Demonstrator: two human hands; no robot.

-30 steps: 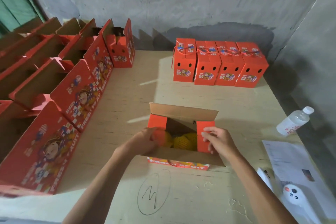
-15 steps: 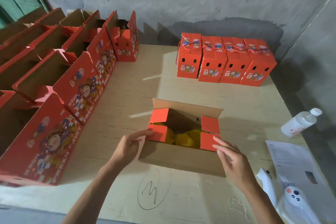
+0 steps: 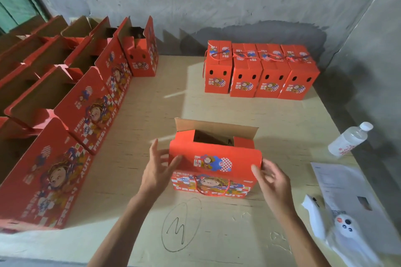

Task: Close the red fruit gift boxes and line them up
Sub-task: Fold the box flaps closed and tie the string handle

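A: Box (image 3: 214, 165) sits mid-counter (image 3: 152, 106), near flap folded over, far flap up. Left hand (image 3: 157, 169) and right hand (image 3: 271, 176) flank it, fingers spread, gripping nothing.

B: Handling?

A: Thin cardboard, prob creases easy. Take flap edges, not the rope handle (image 3: 213, 188). Contents hidden from here. Four closed boxes (image 3: 260, 73) lined up at back; open ones (image 3: 71, 115) on your left.
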